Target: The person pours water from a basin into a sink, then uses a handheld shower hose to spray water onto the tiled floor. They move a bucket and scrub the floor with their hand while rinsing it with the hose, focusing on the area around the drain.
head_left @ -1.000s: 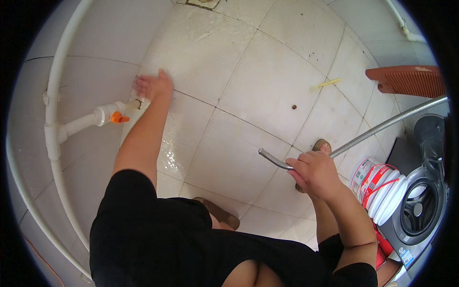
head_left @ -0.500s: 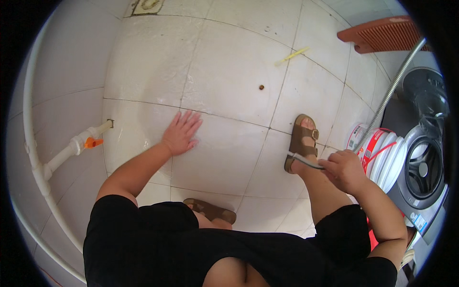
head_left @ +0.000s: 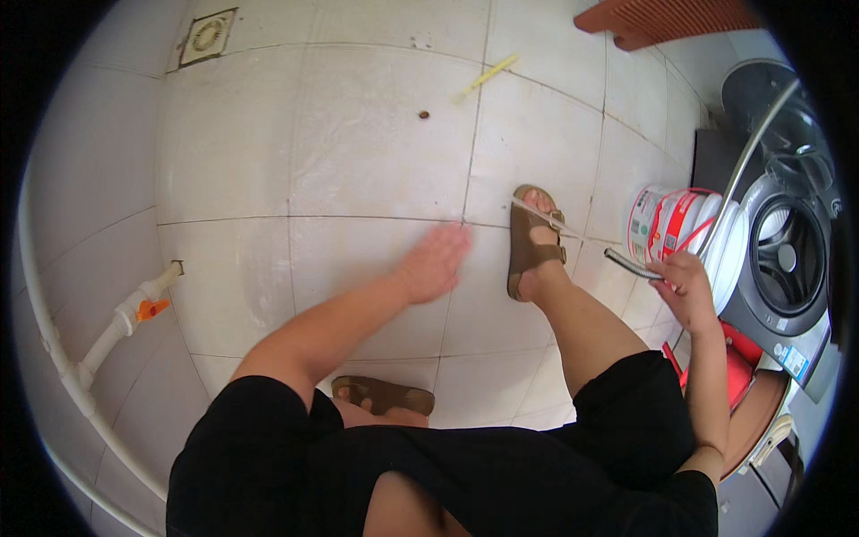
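My right hand (head_left: 687, 285) grips a grey flexible metal hose (head_left: 633, 264) near its end, holding it above the floor by the white bucket. A thin, clear stream, apparently water (head_left: 550, 217), leaves the hose end and passes over my sandalled right foot. My left hand (head_left: 436, 264), smeared by motion, has its fingers stretched out and holds nothing. It is over the pale floor tiles (head_left: 376, 170), left of that foot; whether it touches them I cannot tell. Wet sheen shows on the tiles at the left.
A yellow stick-like object (head_left: 488, 78) and a small brown spot (head_left: 424, 115) lie ahead. The floor drain (head_left: 208, 36) is far left. White pipes with an orange-handled valve (head_left: 152, 310) line the left wall. Right stand a white bucket (head_left: 649, 224), a washing machine (head_left: 787, 259) and a reddish-brown ridged board (head_left: 671, 20).
My left hand has swept right across the tiles toward my right foot. My right hand has moved slightly right and up with the hose, and the whole view has shifted.
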{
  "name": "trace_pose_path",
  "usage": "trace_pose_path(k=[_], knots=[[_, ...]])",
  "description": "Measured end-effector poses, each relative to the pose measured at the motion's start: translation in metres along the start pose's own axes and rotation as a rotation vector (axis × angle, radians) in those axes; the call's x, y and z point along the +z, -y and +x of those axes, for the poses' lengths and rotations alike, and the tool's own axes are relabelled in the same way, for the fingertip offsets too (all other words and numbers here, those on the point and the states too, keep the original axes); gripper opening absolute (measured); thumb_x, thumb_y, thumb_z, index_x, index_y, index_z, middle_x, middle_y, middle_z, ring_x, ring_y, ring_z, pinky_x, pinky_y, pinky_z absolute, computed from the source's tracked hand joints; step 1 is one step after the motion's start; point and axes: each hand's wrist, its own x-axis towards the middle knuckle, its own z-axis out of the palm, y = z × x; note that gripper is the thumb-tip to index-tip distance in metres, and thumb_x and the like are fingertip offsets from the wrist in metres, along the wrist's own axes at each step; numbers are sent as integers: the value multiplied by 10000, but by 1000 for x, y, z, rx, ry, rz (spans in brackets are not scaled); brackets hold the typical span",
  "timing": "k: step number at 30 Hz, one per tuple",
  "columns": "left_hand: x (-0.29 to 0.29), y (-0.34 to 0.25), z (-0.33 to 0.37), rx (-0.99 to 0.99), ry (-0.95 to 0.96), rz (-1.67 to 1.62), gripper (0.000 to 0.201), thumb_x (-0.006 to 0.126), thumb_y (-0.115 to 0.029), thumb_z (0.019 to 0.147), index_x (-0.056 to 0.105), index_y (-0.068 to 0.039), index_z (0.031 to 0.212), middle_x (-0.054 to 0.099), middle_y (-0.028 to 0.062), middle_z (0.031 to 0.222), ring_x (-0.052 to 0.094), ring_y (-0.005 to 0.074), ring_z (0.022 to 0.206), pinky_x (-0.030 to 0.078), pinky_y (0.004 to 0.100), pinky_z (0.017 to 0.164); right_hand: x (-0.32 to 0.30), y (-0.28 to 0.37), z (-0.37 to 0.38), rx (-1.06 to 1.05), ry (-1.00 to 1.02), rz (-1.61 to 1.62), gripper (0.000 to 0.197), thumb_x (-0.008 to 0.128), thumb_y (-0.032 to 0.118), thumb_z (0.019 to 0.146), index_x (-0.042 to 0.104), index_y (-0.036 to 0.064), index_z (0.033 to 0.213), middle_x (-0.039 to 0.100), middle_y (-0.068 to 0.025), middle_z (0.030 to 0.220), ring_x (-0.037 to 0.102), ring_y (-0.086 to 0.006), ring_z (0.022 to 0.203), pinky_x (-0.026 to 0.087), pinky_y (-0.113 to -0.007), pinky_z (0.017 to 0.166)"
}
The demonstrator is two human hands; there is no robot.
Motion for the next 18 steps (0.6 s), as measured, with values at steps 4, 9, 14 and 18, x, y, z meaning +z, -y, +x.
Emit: trace_pose_path(k=[4,9,14,18], knots=[[59,-24,13,240,153,46,612,481,-289,793,250,-1,1281,204,119,1364,130,245,1280,97,376,1041,-7,0,4,12,50,-50,235,669,33,555,624,58,784,506,-91,639,486,-268,666,384,-352,616],[67,2,55,255,171,95,593,467,-323,804,268,-42,1287,221,60,1366,142,198,1278,94,365,1045,-10,-12,-9,112,79,-73,216,661,40,565,619,52,776,495,-94,635,481,-271,672,377,-354,635],[-11,42,103,-114,3,239,633,494,-346,786,250,-56,1293,244,75,1351,179,254,1261,114,400,1037,-16,-26,-21,162,-17,-223,175,631,61,601,605,44,773,506,-99,663,484,-276,698,376,-359,669],[-50,93,90,-263,-269,452,650,515,-331,773,250,-29,1285,225,139,1350,201,300,1249,132,412,1030,-22,-46,-24,244,-152,-434,140,599,62,619,593,38,757,519,-94,700,492,-270,720,381,-363,699]])
